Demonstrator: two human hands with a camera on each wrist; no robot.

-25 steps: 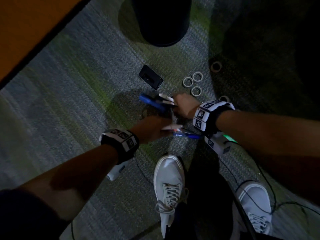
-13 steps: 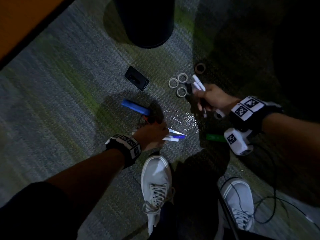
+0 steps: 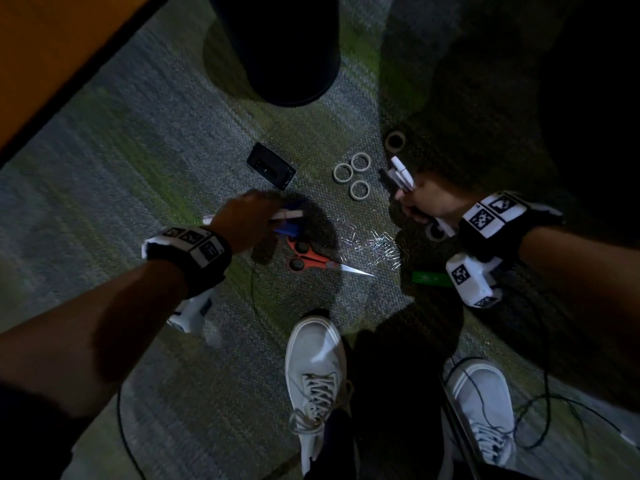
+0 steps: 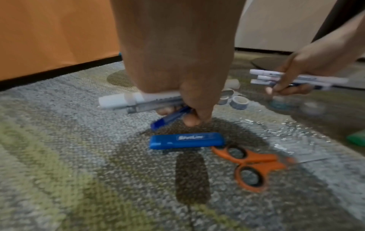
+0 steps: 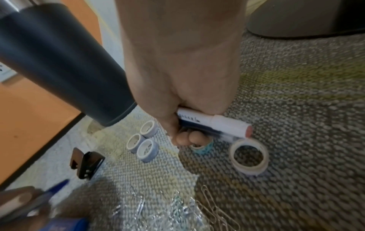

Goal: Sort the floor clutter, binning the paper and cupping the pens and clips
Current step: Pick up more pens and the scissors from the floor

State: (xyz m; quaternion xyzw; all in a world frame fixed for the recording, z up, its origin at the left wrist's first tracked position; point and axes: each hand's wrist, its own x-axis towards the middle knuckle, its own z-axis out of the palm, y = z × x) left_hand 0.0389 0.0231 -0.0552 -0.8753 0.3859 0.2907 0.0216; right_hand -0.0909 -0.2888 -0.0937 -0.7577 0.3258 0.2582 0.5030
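Head view: left hand (image 3: 247, 216) grips pens (image 4: 126, 101) crosswise above the blue case (image 4: 186, 140); right hand (image 3: 429, 199) clasps markers (image 3: 401, 173) protruding past the knuckles. Clips (image 3: 377, 245) lie on carpet (image 3: 138, 174) between both hands.

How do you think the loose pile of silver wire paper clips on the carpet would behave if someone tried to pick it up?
The silver wire paper clips lie scattered and thin, so they would probably slip through fingers. Being loose, they likely need several pinches. The textured carpet may snag some.
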